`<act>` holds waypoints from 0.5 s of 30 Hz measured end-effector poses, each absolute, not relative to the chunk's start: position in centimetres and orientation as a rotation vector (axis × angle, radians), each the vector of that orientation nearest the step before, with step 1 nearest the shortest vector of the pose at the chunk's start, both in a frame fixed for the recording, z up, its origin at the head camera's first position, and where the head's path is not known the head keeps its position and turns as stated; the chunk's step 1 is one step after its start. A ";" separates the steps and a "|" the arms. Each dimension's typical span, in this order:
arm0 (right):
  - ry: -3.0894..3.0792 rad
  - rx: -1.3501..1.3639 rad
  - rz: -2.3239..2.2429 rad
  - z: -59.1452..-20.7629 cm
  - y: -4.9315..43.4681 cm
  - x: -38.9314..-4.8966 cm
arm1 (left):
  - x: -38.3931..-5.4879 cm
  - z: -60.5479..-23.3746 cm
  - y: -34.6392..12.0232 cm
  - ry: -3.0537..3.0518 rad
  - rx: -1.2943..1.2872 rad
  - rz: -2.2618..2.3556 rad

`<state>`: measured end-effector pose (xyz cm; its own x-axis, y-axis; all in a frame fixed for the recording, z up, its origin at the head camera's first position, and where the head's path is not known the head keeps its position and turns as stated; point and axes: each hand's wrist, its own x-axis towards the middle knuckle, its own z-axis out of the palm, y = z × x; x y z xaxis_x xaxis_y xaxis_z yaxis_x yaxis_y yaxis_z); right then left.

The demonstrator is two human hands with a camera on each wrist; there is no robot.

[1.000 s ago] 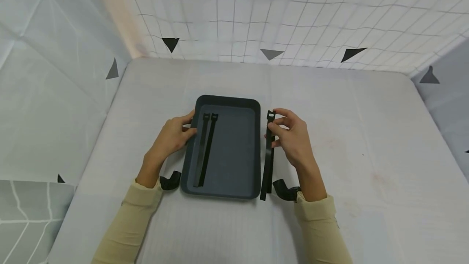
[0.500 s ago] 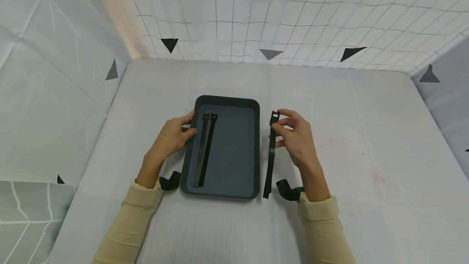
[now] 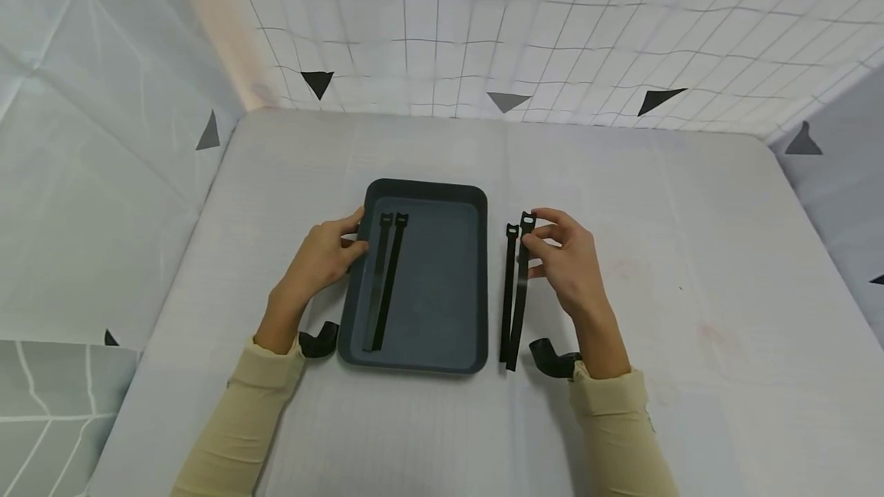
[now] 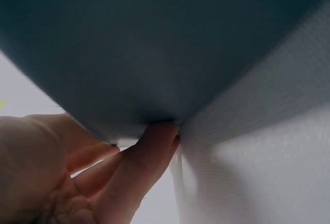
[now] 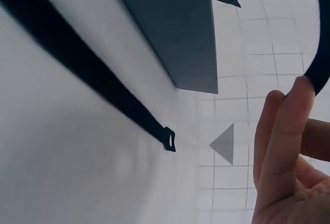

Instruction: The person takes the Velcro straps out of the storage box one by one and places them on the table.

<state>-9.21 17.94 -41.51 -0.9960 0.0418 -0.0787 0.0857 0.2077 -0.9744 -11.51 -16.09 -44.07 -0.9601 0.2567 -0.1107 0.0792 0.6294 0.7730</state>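
Observation:
My left hand (image 3: 324, 255) holds the left side of a dark grey rectangular tray (image 3: 428, 363). In the left wrist view its fingertips (image 4: 160, 133) touch the tray's outer wall. Two black cable ties (image 3: 382, 282), each with a slotted head, lie side by side inside the tray, toward its left. My right hand (image 3: 566, 255) pinches another black cable tie (image 3: 519, 305) near its slotted head, with the tail hanging toward the front. A separate black cable tie (image 3: 508, 297) lies on the table between that one and the tray; its slot shows in the right wrist view.
The white table (image 3: 691, 251) extends around the tray and hands. A white gridded wall sheet (image 3: 470, 37) with dark triangles stands behind it. Grey sheets (image 3: 97, 175) hang at the sides. A curved black piece (image 3: 321, 341) sits at each wrist.
My right hand has moved slightly right with its cable tie, and the tie on the table beneath has come into fuller view. The left hand and tray hold still.

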 end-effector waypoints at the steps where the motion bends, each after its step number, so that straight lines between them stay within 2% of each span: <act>1: 2.419 0.131 -1.950 -41.5 18.0 -9.2 | -11.5 -44.0 -16.1 2.641 0.274 1.235; 15: 2.450 0.116 -1.939 -42.0 18.6 -9.2 | -11.5 -44.1 -16.0 2.649 0.276 1.231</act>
<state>-9.19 18.63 -41.98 -0.9972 0.0489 -0.0573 0.0670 0.2282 -0.9713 -11.47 -16.03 -44.09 -0.9610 0.2548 -0.1078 0.0818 0.6341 0.7689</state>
